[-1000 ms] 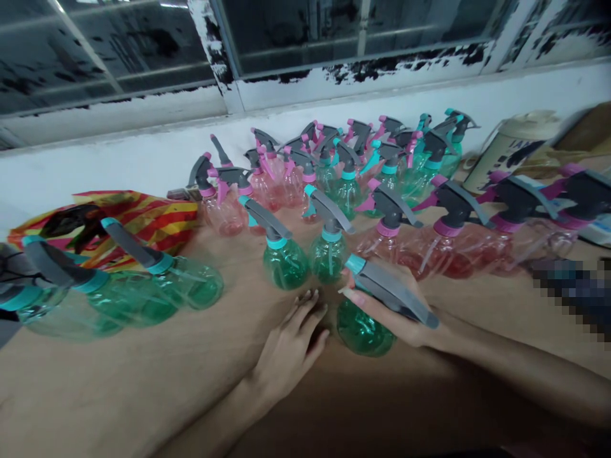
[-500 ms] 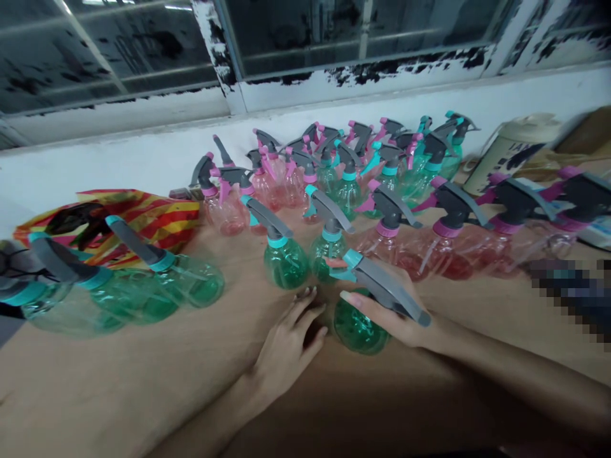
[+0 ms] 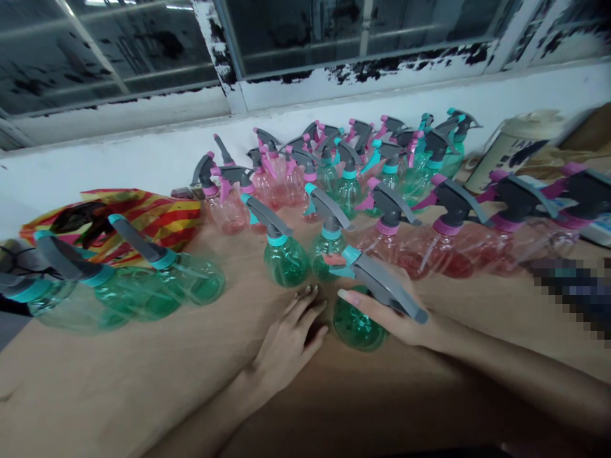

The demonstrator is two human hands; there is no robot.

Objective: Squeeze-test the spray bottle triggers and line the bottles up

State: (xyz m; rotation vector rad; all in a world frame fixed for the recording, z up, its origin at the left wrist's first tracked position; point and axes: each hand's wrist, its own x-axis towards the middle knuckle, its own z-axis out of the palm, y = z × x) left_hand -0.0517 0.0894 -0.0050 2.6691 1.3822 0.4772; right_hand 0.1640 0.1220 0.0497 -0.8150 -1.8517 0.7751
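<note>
"Head view, starting at the far left: what do you see?"

"Three green spray bottles (image 3: 205,286) in a row on the wooden table (image 3: 119,381), with a red-and-yellow striped bag (image 3: 165,219) just behind them."

"And after those?"

"The left hand (image 3: 286,346). It lies palm down, its fingers loosely spread and slightly bent, near the table's front. Just beyond its fingertips stand two more green bottles (image 3: 286,262), side by side, with turquoise collars."

"What's behind that pair?"

"A crowded cluster of pink and green bottles (image 3: 267,187) along the white wall (image 3: 157,159)."

"Where's the right hand?"

"Right of the left one. The right hand (image 3: 401,327) is closed around the upper part of a green bottle (image 3: 358,327), below its grey spray head (image 3: 382,280); a fingertip shows by the turquoise trigger. I can't tell whether the base touches the table."

"Anything further right?"

"Four pink-collared bottles (image 3: 449,254) in a line, then a cream canister (image 3: 508,152) behind them."
</note>
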